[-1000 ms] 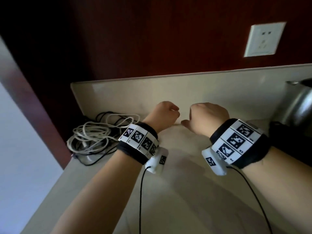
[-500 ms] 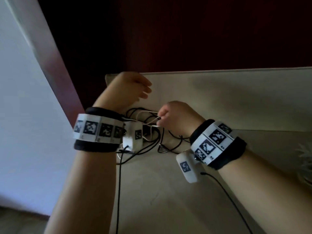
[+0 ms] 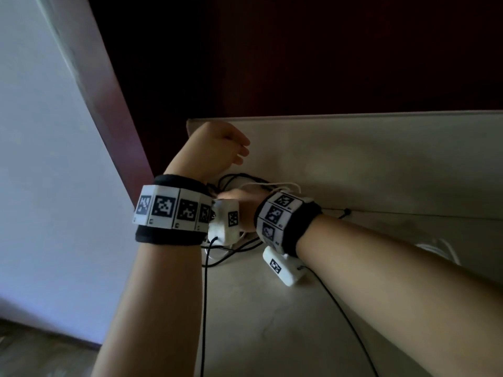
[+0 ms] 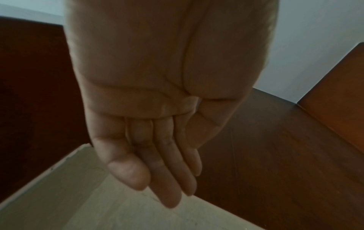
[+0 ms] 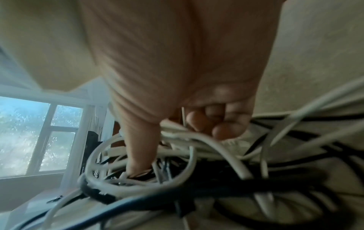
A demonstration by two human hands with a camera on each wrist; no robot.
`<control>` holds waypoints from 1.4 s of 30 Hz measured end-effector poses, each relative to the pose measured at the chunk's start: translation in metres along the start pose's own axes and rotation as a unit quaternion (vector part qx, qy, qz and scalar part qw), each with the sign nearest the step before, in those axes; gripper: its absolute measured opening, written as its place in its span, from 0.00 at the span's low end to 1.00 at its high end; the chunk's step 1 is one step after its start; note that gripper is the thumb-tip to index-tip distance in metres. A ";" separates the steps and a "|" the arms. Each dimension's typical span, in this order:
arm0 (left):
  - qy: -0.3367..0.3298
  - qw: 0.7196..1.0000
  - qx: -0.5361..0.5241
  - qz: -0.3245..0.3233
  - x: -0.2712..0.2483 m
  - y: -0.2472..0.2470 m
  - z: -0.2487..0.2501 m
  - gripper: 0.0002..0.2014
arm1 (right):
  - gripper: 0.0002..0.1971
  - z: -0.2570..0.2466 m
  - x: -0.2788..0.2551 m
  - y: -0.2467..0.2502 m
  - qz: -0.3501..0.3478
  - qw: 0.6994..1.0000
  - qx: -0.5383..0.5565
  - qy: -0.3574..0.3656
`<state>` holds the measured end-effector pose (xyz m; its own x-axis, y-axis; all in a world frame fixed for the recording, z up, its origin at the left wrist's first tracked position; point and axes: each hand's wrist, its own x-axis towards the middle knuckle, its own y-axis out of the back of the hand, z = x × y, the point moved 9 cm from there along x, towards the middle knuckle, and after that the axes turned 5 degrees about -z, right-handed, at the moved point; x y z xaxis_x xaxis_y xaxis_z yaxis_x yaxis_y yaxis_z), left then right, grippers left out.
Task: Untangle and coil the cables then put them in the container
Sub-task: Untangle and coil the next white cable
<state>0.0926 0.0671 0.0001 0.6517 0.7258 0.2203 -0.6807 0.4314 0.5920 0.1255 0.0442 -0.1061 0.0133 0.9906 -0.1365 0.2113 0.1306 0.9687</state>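
Against dark red wood panelling, the pale stone counter (image 3: 340, 308) carried a tangled heap of white and black cables (image 5: 197, 163) in its left corner. Half a second earlier poised at the heap, the right hand (image 5: 197, 93) had now closed on white strands, starting untangling; the left hand (image 4: 157, 124) hovered loose-fingered, empty.

The tangled cables (image 3: 245, 183) fill the counter's (image 3: 272, 322) far left corner, hemmed by the backsplash (image 3: 381, 159) behind, while bare counter lies open nearer and rightward.
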 end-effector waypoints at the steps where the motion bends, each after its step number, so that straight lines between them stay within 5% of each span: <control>1: -0.001 1.000 -0.005 0.008 0.000 0.002 0.000 0.11 | 0.14 0.008 -0.002 0.009 0.031 0.999 0.027 0.000; 7: -0.041 0.995 -0.037 0.085 -0.010 0.020 0.014 0.08 | 0.11 0.058 -0.060 0.074 0.197 0.964 0.176 -0.029; 11: -0.049 0.986 -0.035 0.154 -0.021 0.024 0.026 0.16 | 0.07 0.082 -0.092 0.090 0.263 0.922 0.282 -0.046; 15: 0.000 0.997 0.073 -0.007 -0.023 -0.019 0.023 0.55 | 0.11 0.087 -0.119 0.102 0.319 0.895 0.308 -0.045; 18: -0.055 0.990 0.079 -0.101 -0.027 -0.051 0.031 0.69 | 0.14 0.085 -0.131 0.108 0.343 0.882 0.324 -0.014; 21: -0.114 0.986 0.016 -0.124 -0.028 -0.071 0.044 0.68 | 0.14 0.080 -0.139 0.106 0.285 0.905 0.314 0.003; 25: -0.175 0.977 -0.004 -0.125 -0.036 -0.092 0.067 0.46 | 0.19 0.092 -0.156 0.091 0.193 0.905 0.380 0.001; 28: -0.164 0.981 0.009 -0.099 -0.036 -0.102 0.079 0.33 | 0.17 0.110 -0.187 0.092 0.221 0.907 0.353 -0.057; 32: -0.141 0.988 0.014 -0.065 -0.029 -0.109 0.087 0.28 | 0.08 0.138 -0.243 0.091 0.275 0.908 0.251 -0.192; 34: -0.143 0.988 0.018 -0.061 -0.028 -0.116 0.092 0.27 | 0.10 0.141 -0.254 0.068 0.204 0.924 0.225 -0.232; 38: -0.145 0.988 0.010 -0.061 -0.028 -0.130 0.106 0.26 | 0.14 0.126 -0.254 -0.008 -0.059 0.965 0.081 -0.242; 42: -0.155 0.985 0.002 -0.069 -0.031 -0.144 0.118 0.27 | 0.12 0.140 -0.265 -0.033 -0.117 0.954 -0.049 -0.272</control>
<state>0.2098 -0.0802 -0.0006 0.8090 0.4612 0.3644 -0.5780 0.5116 0.6358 0.2519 -0.2280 -0.1309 0.4877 0.7689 -0.4135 0.1783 0.3759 0.9093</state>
